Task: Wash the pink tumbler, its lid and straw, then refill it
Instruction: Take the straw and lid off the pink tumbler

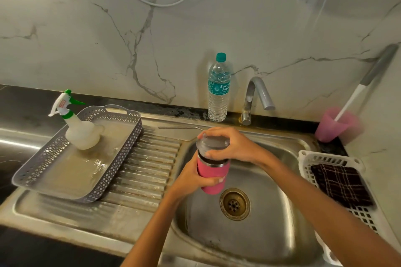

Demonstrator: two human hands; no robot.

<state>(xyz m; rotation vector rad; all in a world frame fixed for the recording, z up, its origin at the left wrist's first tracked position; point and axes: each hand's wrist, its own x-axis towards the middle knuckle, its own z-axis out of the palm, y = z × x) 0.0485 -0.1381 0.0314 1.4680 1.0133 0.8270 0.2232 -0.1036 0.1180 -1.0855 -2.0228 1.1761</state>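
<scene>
I hold the pink tumbler [213, 172] upright over the steel sink basin [267, 219]. My left hand [193, 180] grips its pink body from the left. My right hand [232, 144] curls over the clear lid [211, 143] on top, fingers round its rim. The lid sits slightly raised above the tumbler's steel rim, with its dark seal showing. A thin metal straw [180, 128] lies on the sink ledge behind the tumbler.
The tap [256, 97] and a water bottle [218, 89] stand at the back wall. A grey tray [121, 158] with a spray bottle [78, 128] rests on the drainboard at left. At right are a white basket [308, 158] with a dark cloth [340, 184] and a pink cup [334, 125].
</scene>
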